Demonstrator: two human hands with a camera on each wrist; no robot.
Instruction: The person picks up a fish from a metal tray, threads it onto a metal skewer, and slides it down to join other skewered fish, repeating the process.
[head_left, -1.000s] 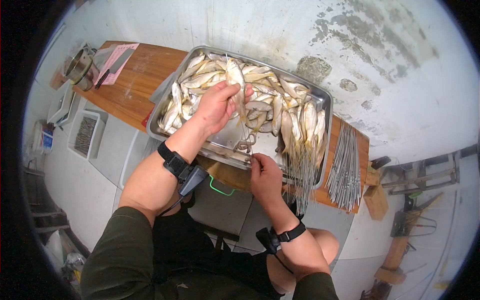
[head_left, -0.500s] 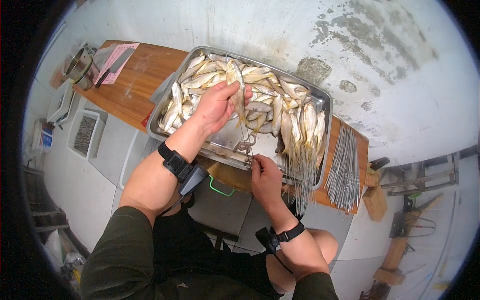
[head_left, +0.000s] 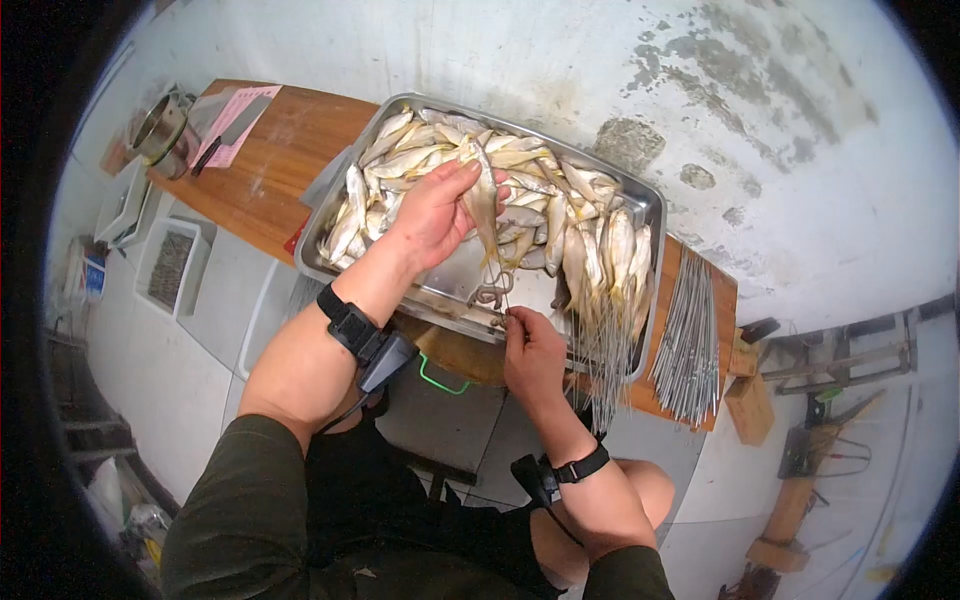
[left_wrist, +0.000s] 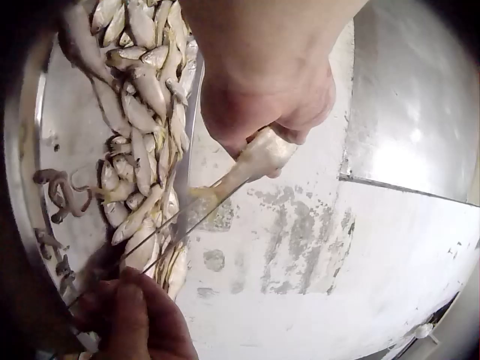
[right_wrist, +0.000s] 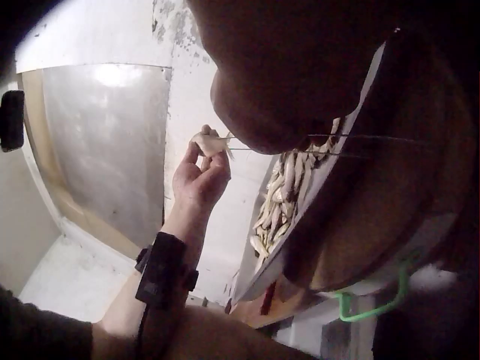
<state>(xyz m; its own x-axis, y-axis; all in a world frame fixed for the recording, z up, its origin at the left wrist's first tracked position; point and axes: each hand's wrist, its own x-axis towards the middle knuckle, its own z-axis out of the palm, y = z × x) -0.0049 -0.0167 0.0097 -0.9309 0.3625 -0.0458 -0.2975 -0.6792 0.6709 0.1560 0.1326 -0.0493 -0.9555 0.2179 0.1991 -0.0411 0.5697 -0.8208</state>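
Observation:
Over the metal tray (head_left: 450,275), my left hand (head_left: 435,215) grips a pale, yellow-tailed fish (head_left: 482,210), fingers wrapped about its body. Two thin metal skewers (left_wrist: 196,223) run from the fish's tail end down to my right hand (head_left: 535,352). That hand pinches them between thumb and fingers near the tray's front edge. A pile of loose fish (head_left: 410,160) fills the tray's back and left. At its right side lie several fish on skewers (head_left: 605,350), the rods sticking out over the rim. Greyish coiled strips (head_left: 492,293) lie below the held fish.
A bundle of metal skewers (head_left: 690,345) lies on the wooden tabletop (head_left: 275,185) right of the tray. A knife (head_left: 237,122), pink paper (head_left: 213,157) and metal pot (head_left: 162,140) sit at the left end. A white bin of skewers (head_left: 172,265) stands lower left. A stained wall (head_left: 560,60) rises behind.
The fish's head end has dipped slightly toward me and to the right. The thin tip visible beyond its head earlier no longer shows. My right hand has barely moved.

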